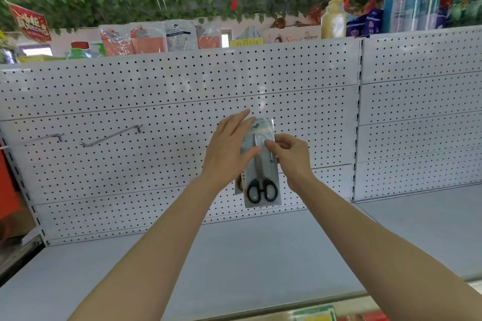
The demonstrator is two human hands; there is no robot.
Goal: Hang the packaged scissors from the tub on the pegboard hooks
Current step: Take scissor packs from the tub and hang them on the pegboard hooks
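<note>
Both bare forearms stretched forward and up toward the white pegboard (156,91), meeting near its middle. Left hand (229,148) flat and open, fingers extended and close together, palm laid against the left side of the front scissors pack (262,164), holding nothing closed. Right hand (289,156) curled, thumb and forefinger pinched on the pack's right edge just below its top. Two packs visible: the front one hanging upright with black handles (261,191) at the bottom, and a second pack (238,185) peeking out behind it on the lower left, mostly hidden. Cannot tell from here whether the front pack's top already sits on a hook. Two empty metal hooks on the board well to the left: a long one (112,135) and a shorter one (49,137) beyond it. Front pack squarely between the two hands, top near the left fingertips, handles below both wrists, above the bare grey shelf (234,255).
</note>
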